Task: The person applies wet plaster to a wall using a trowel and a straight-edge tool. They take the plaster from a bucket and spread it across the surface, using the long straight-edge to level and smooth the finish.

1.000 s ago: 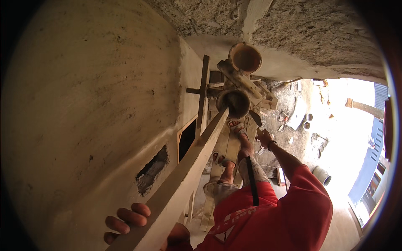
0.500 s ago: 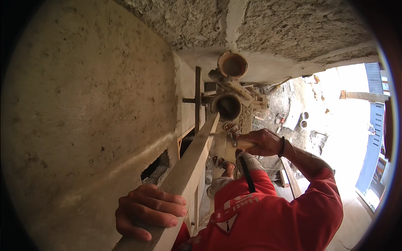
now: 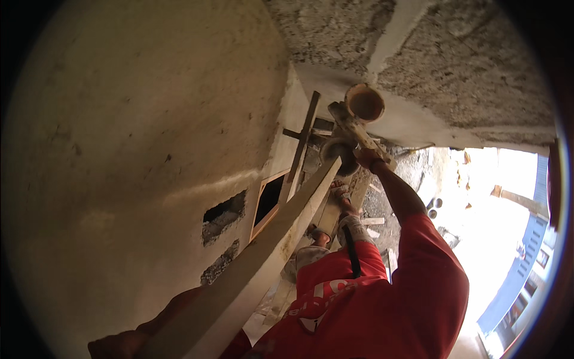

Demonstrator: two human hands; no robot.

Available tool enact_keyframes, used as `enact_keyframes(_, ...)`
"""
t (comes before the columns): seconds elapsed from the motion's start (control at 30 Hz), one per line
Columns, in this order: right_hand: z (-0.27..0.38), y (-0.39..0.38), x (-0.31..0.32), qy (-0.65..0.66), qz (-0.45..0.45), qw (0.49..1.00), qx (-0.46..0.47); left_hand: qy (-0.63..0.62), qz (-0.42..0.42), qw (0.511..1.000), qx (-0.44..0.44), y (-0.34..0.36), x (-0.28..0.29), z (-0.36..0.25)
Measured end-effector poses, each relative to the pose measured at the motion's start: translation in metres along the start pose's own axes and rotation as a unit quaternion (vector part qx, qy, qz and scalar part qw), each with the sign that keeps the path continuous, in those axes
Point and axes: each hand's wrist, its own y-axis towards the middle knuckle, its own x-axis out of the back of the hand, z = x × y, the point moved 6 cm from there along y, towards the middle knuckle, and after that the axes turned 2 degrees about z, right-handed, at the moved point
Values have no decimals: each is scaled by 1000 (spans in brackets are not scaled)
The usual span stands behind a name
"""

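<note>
A long, pale straight wooden beam (image 3: 263, 251) slants from the lower left up to the bucket area. My left hand (image 3: 113, 345) is at its near end, in shadow at the lower left; it appears closed on the beam's edge, with most fingers hidden. My right arm is stretched forward, and my right hand (image 3: 367, 158) is closed at the rim of a round bucket (image 3: 335, 146) with a dark inside. What the right hand grips is hidden. The beam's far tip overlaps this bucket. Behind stands a second, brownish bucket (image 3: 365, 103), beside a rough timber (image 3: 353, 125).
A plastered wall (image 3: 149, 119) fills the left, with rough holes (image 3: 224, 216) and a wood-framed opening (image 3: 269, 200). Upright boards (image 3: 304, 143) stand by the wall corner. My feet (image 3: 320, 236) are on planks. Rubble and a bright yard lie to the right.
My right hand, which held a wooden-handled tool near my knee, has reached forward to the bucket. My left hand has slipped down and left, and the beam has tilted over with the view.
</note>
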Motion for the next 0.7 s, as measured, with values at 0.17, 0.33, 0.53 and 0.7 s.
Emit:
enact_keyframes(0.17,96,-74,46,33,82,990,107,358,-322,877,-3,-47,-40,-75)
enact_keyframes(0.33,41,-122,17,142,98,984,46,422,-426,799,-36,-102,-78,-153)
enact_keyframes(0.53,0,-173,-4,94,220,959,-153,549,-581,585,-138,-176,-175,-247)
enact_keyframes(0.7,-32,-128,-22,-4,274,956,-107,702,-653,274,-69,-233,-282,-324)
